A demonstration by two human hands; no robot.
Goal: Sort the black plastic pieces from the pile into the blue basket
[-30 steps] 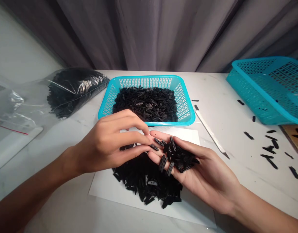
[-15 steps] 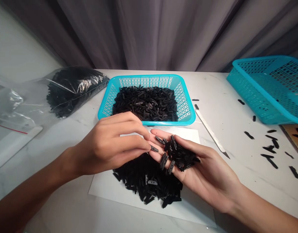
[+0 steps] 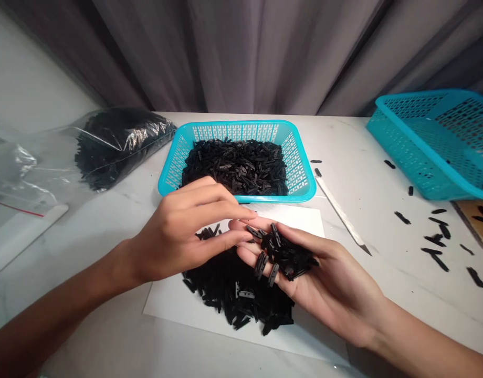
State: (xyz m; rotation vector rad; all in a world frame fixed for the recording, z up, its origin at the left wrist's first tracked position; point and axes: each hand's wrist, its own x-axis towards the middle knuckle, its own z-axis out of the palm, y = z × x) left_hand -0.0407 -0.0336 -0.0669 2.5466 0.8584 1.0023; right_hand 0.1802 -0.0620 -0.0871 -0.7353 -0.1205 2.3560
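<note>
My right hand [image 3: 328,283] is palm up, with a heap of small black slotted strips [image 3: 291,257] cupped in it. A few strips lie apart on its fingers. Over these fingers, my left hand [image 3: 186,231] reaches in from the left, thumb and index finger apart. Its fingertips are beside a loose strip [image 3: 254,232], and whether they touch it I cannot tell. Beneath both hands a pile of the same black strips [image 3: 241,299] rests on a white sheet of paper [image 3: 174,312]; a couple show grey, holed faces.
Behind the hands stands a blue basket [image 3: 304,194] filled with black strips. A clear bag [image 3: 115,147] of strips lies at left. At right are a white pencil-like tool [image 3: 342,212], scattered strips [image 3: 434,240] and another blue basket [image 3: 407,152].
My left thumb and index finger have spread apart and moved slightly right over the right fingers. A strip that showed at the left fingertips is now mostly hidden there.
</note>
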